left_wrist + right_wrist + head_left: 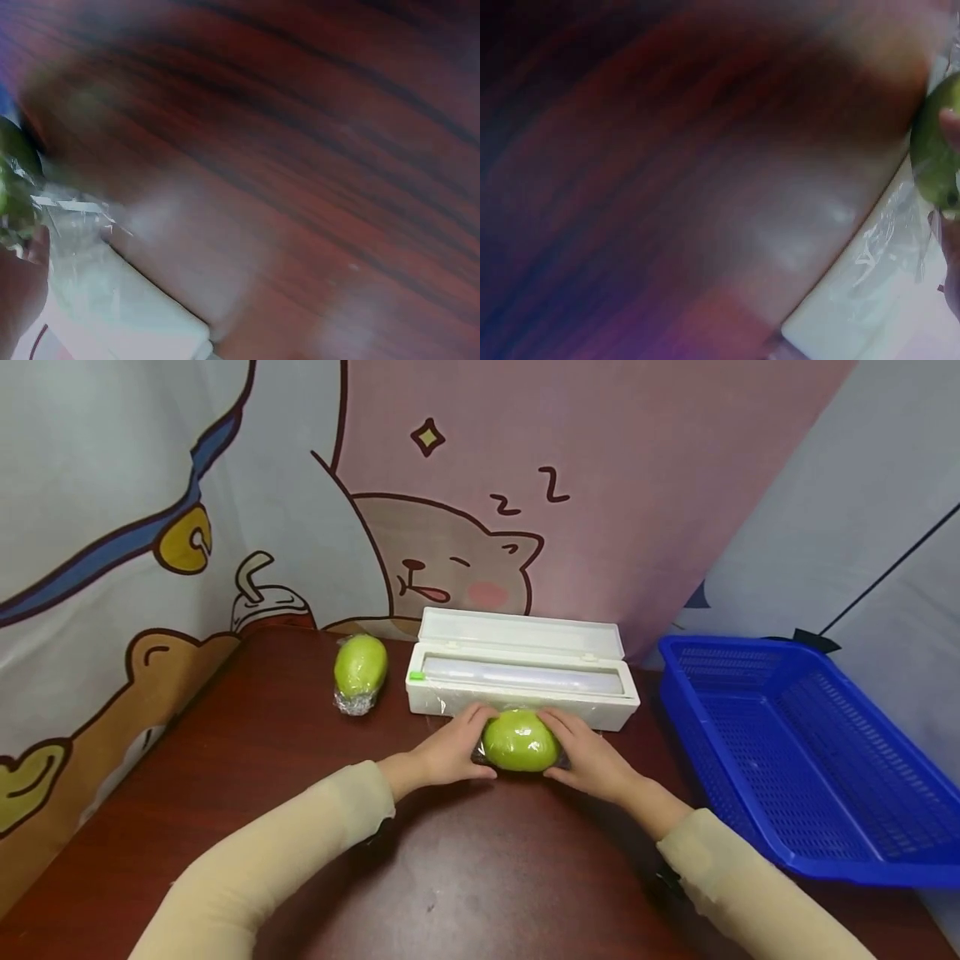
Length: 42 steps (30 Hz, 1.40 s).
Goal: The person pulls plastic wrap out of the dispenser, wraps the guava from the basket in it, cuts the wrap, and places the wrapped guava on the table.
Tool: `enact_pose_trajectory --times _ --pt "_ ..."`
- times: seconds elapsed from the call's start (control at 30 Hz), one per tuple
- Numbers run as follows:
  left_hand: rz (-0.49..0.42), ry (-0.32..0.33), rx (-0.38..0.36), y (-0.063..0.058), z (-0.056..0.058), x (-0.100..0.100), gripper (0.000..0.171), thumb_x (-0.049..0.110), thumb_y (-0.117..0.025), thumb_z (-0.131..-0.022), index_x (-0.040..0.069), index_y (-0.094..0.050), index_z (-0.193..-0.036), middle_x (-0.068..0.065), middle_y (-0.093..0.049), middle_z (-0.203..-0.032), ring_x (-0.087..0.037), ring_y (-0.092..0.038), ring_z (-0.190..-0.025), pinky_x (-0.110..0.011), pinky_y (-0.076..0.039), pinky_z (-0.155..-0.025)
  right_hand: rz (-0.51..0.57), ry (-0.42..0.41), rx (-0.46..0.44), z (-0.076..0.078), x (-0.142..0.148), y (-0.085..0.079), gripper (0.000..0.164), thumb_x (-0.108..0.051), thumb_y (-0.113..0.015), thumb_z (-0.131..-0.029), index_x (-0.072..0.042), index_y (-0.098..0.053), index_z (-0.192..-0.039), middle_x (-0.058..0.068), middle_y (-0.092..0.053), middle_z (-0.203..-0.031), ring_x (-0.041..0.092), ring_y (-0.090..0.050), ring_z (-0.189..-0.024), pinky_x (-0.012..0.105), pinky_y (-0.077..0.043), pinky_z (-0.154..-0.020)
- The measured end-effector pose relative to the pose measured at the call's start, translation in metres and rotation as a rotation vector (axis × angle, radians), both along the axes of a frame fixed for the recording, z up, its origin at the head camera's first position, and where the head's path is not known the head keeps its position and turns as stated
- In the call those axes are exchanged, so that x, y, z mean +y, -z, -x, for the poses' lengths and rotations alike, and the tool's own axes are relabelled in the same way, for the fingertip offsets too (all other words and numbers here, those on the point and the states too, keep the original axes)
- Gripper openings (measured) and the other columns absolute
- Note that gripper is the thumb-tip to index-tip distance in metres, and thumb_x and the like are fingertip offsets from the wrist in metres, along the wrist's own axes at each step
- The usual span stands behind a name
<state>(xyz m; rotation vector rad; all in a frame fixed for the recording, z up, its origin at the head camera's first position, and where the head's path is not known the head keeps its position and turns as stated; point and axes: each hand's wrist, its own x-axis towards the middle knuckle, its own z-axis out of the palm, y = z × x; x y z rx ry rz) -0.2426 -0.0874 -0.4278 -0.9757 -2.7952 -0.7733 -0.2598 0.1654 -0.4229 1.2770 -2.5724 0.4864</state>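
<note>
A green mango (521,741) with clear plastic wrap over it lies sideways between both hands, in front of a white cling film box. My left hand (456,748) holds its left end, thumb at the near side and fingers at the far side. At the right end, my right hand (588,755) grips it the same way. Loose film (874,251) stretches beside the mango over the box front in the right wrist view. The left wrist view catches part of the mango (16,184) and the fingers at its left edge. The palms are hidden.
Behind the hands stands the cling film box (517,697), lid raised, with a film roll (525,677) inside. Another wrapped mango (361,667) rests to its left. A blue plastic basket (750,793) occupies the right side of the dark wooden table (480,877). A printed cloth hangs behind.
</note>
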Motion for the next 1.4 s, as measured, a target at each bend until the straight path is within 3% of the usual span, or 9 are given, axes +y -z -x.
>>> enact_pose_trajectory --times 0.3,0.5,0.63,0.83,1.1,1.3,1.4 --pt "-0.023 -0.084 -0.022 -0.003 0.004 0.01 0.071 0.024 -0.078 -0.076 -0.001 -0.037 -0.128 -0.017 -0.045 -0.125 -0.029 -0.047 -0.119 -0.038 -0.04 -0.105 0.066 0.079 -0.138 0.007 -0.002 -0.003 0.081 -0.014 -0.084 -0.066 0.005 -0.04 -0.131 0.024 -0.052 -0.127 0.037 -0.055 -0.111 0.05 -0.047 -0.092" --pt "0.018 -0.078 -0.08 -0.006 0.004 0.007 0.069 0.028 -0.073 -0.081 -0.003 -0.034 -0.129 -0.019 -0.044 -0.128 -0.03 -0.046 -0.122 -0.039 -0.039 -0.105 0.027 0.074 -0.119 0.008 0.001 -0.006 0.083 -0.025 -0.086 -0.064 -0.001 -0.045 -0.131 0.019 -0.044 -0.133 0.035 -0.043 -0.123 0.051 -0.043 -0.099" --pt "0.014 -0.061 -0.064 -0.008 0.006 0.007 0.069 0.026 -0.072 -0.082 -0.005 -0.034 -0.13 -0.021 -0.045 -0.128 -0.032 -0.046 -0.123 -0.039 -0.036 -0.108 0.031 0.048 -0.151 0.01 0.001 -0.008 0.088 -0.021 -0.087 -0.062 0.004 -0.042 -0.133 0.02 -0.046 -0.131 0.035 -0.047 -0.121 0.05 -0.042 -0.1" --pt "0.009 -0.048 -0.057 -0.01 0.007 0.007 0.069 0.025 -0.071 -0.083 -0.007 -0.034 -0.13 -0.023 -0.044 -0.129 -0.033 -0.045 -0.124 -0.041 -0.035 -0.109 0.065 0.064 -0.167 0.015 -0.002 -0.008 0.081 -0.013 -0.086 -0.064 0.004 -0.044 -0.131 0.02 -0.051 -0.129 0.035 -0.05 -0.119 0.049 -0.043 -0.1" --pt "0.039 -0.106 -0.113 -0.009 0.008 0.005 0.075 0.026 -0.077 -0.078 0.0 -0.034 -0.134 -0.018 -0.036 -0.134 -0.032 -0.048 -0.121 -0.04 -0.044 -0.1 0.126 0.065 -0.209 0.02 -0.004 -0.007 0.078 -0.018 -0.087 -0.06 0.006 -0.052 -0.125 0.022 -0.058 -0.124 0.036 -0.054 -0.115 0.048 -0.045 -0.098" --pt "0.063 -0.106 -0.082 -0.011 0.01 0.004 0.072 0.031 -0.072 -0.081 0.001 -0.036 -0.136 -0.017 -0.044 -0.135 -0.03 -0.048 -0.123 -0.039 -0.041 -0.104 0.201 0.086 -0.374 0.022 -0.002 -0.009 0.072 -0.015 -0.085 -0.063 0.005 -0.052 -0.123 0.021 -0.061 -0.118 0.034 -0.06 -0.109 0.047 -0.049 -0.092" --pt "0.091 -0.137 -0.061 -0.013 0.009 0.005 0.069 0.036 -0.069 -0.083 0.003 -0.037 -0.135 -0.015 -0.049 -0.132 -0.028 -0.05 -0.122 -0.038 -0.042 -0.103 0.234 0.123 -0.467 0.021 0.0 -0.011 0.066 -0.016 -0.084 -0.067 0.003 -0.051 -0.121 0.022 -0.062 -0.118 0.034 -0.06 -0.11 0.047 -0.048 -0.093"
